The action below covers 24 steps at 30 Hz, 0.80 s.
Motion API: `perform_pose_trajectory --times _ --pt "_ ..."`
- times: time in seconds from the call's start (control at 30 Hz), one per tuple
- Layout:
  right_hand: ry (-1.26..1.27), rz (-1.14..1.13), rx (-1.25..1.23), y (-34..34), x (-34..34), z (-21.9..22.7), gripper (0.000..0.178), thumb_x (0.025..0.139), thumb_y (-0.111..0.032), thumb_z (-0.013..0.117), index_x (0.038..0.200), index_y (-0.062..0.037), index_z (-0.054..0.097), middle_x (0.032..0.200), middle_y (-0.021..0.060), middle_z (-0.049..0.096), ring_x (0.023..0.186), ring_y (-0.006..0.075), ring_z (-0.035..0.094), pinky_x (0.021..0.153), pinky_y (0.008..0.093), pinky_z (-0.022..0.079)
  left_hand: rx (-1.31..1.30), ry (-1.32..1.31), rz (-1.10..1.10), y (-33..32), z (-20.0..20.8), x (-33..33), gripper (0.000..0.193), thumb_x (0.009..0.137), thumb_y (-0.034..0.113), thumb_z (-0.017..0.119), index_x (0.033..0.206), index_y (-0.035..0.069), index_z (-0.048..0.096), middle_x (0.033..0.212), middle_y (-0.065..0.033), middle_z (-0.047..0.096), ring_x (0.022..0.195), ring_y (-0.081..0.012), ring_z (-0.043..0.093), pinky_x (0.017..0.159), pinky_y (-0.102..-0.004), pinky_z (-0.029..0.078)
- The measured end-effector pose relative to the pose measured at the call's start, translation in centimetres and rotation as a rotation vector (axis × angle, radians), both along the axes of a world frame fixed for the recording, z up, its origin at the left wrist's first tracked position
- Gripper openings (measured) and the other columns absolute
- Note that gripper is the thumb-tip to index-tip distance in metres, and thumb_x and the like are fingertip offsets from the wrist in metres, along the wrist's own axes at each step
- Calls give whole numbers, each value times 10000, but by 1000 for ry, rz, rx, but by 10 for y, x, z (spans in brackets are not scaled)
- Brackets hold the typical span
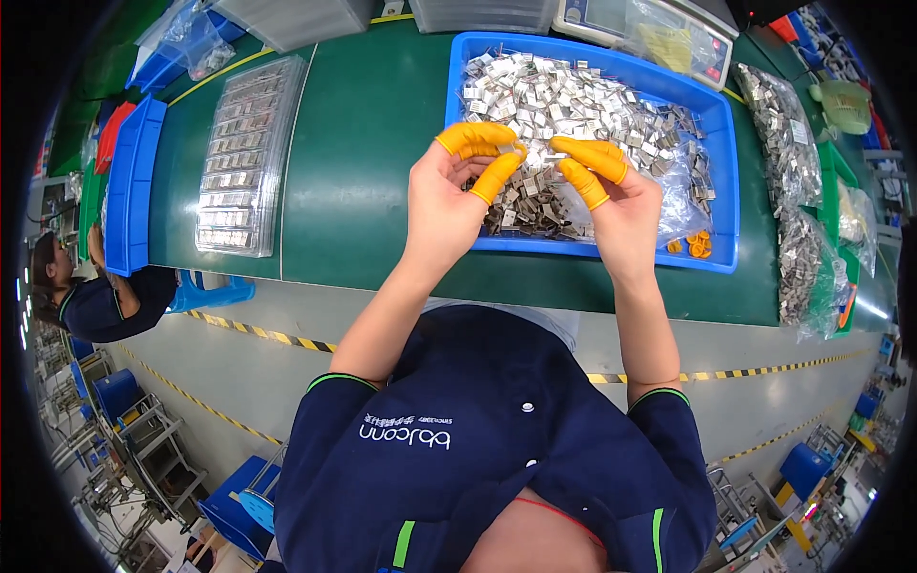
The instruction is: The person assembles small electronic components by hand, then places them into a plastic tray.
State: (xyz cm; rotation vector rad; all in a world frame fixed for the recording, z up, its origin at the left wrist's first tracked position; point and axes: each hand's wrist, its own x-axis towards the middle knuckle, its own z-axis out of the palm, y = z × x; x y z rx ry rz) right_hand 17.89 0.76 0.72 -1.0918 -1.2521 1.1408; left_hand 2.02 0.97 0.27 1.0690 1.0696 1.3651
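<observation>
Above a blue tray (724, 191) of small silver metal connector parts (583, 103), both my hands are raised close together. Yellow finger cots cover the thumbs and some fingers. My left hand (445, 196) pinches a small silver metal part (508, 150) between thumb and fingertips. My right hand (626, 208) is closed in a pinch just to its right, with a small light-coloured bit at the fingertips that is too small to name. A clear plastic bag (680, 205) lies in the tray by the right hand, with several loose orange finger cots (700, 245) in its near right corner.
On the green table (363, 143), a clear blister tray (239, 158) of metal parts lies left, beside an empty-looking blue bin (134, 186). Bags of parts (788, 143) line the right edge. A scale (650, 33) and grey bins (287, 19) stand behind. A co-worker (105, 296) sits far left.
</observation>
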Motion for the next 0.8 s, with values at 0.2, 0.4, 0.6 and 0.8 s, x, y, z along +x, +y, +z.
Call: perform_pose_trajectory --times 0.2,0.4,0.6,0.8 --pt "-164 -44 42 0 0 8 203 746 2 638 948 -7 640 924 63 628 869 129 575 788 237 439 66 249 2 -5 -3 -3 218 705 9 689 907 -20 613 819 -53 612 743 -82 562 663 -213 461" --pt "-325 -7 194 -1 1 17 191 717 9 647 898 -49 668 863 65 649 797 153 602 736 250 457 130 457 -72 -7 -2 -8 247 699 -4 672 938 -31 616 840 -76 639 734 -110 599 684 -222 478" --pt "-407 16 221 -6 3 17 185 703 12 655 880 -40 669 865 67 647 804 162 603 727 247 455 4 315 -76 -13 1 -2 208 718 -34 625 926 -30 615 856 -106 650 747 -167 635 697 -254 500" --pt "-453 34 294 -5 6 13 176 699 11 658 870 -30 670 868 65 646 804 165 604 713 248 457 114 465 -97 -12 2 -1 210 713 -33 621 922 -22 617 833 -115 647 718 -186 636 665 -264 497"
